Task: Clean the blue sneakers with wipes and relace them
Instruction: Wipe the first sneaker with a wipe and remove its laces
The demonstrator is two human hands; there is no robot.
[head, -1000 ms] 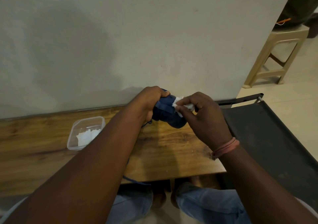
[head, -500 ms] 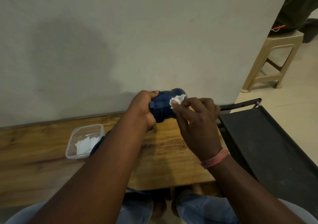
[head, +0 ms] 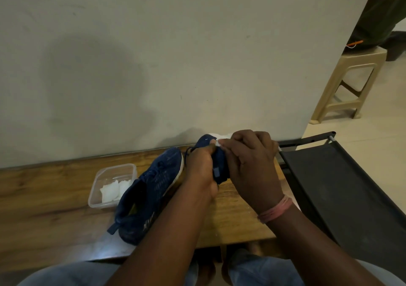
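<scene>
Left hand (head: 201, 171): curled round the dark blue fabric sneaker (head: 216, 164), holding it up over the wooden desk (head: 44, 197).
Right hand (head: 248, 164): pinching a small white wipe (head: 219, 141) against that sneaker's upper.
Second blue knit sneaker (head: 149, 193): lying on the desk just left of the hands.
Clear plastic tub of wipes (head: 112, 184): beside it.
Risk: the small wad may slip from the pinch; loose laces could snag; the left forearm, close to the resting sneaker, may nudge it.

Second sneaker (head: 151, 189) newly in view beside lowered hands and held sneaker (head: 216, 164)
</scene>
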